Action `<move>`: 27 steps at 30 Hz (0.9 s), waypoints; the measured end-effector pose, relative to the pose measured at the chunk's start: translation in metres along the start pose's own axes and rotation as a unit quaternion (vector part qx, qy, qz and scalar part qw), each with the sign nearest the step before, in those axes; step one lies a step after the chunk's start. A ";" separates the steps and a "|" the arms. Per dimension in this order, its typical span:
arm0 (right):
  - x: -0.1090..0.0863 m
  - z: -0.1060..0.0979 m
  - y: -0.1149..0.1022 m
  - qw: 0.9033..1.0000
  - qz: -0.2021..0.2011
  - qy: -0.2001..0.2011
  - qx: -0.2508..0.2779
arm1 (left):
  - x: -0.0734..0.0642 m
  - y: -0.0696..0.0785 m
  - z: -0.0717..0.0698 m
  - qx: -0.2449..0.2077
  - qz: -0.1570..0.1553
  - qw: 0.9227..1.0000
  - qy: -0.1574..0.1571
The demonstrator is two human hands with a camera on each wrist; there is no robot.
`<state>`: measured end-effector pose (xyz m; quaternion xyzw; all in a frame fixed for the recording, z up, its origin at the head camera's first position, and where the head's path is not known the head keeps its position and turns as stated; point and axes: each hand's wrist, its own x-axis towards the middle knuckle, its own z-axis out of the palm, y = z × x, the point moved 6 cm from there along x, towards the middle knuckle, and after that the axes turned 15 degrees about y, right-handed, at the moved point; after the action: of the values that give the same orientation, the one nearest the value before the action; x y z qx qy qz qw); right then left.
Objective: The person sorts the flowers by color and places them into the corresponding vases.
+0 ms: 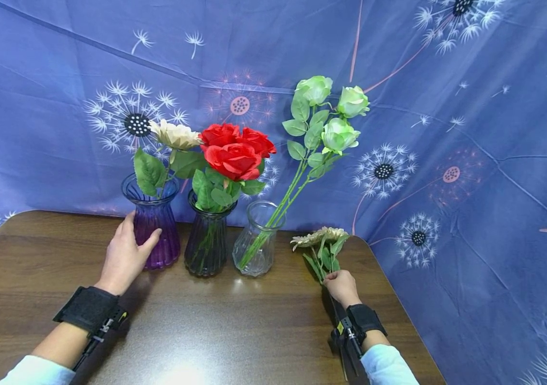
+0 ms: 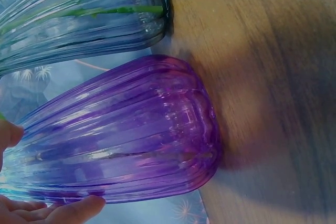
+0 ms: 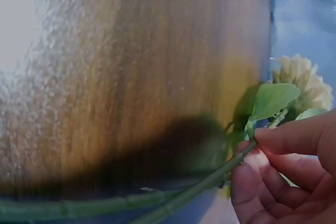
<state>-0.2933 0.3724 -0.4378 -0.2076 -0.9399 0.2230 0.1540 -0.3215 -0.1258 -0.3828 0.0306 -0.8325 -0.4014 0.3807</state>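
My left hand (image 1: 126, 254) grips the purple glass vase (image 1: 155, 230), thumb on one side and fingers on the other; the left wrist view shows its ribbed wall (image 2: 131, 129) up close. One cream flower (image 1: 175, 135) with green leaves stands in that vase. At the right of the table, my right hand (image 1: 342, 287) pinches a green stem (image 3: 202, 184) between thumb and fingers. Cream flower heads (image 1: 318, 238) with leaves are at the far end of the stems there. In the right wrist view a second stem (image 3: 68, 208) runs beside the pinched one.
Next to the purple vase stands a dark glass vase (image 1: 206, 243) holding red roses (image 1: 237, 149). Right of it, a clear vase (image 1: 256, 251) holds light green roses (image 1: 339, 135) leaning right. A blue dandelion-print cloth (image 1: 273, 43) hangs behind the wooden table (image 1: 235, 326).
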 end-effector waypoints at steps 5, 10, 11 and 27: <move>-0.001 -0.009 -0.004 1.000 -0.004 0.013 0.015 | 0.000 0.001 -0.001 0.001 -0.001 1.000 0.000; -0.003 -0.024 -0.007 0.999 -0.014 0.035 0.036 | -0.001 0.002 -0.002 0.004 -0.001 1.000 0.000; -0.004 -0.027 -0.008 0.998 -0.013 0.039 0.040 | -0.001 0.002 -0.002 0.003 -0.001 1.000 -0.001; -0.021 -0.084 -0.026 0.989 -0.020 0.119 0.091 | 0.000 0.001 -0.001 -0.005 0.005 1.000 0.005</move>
<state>-0.2517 0.3709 -0.3577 -0.1991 -0.8946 0.2787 0.2870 -0.3207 -0.1255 -0.3813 0.0267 -0.8289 -0.4035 0.3866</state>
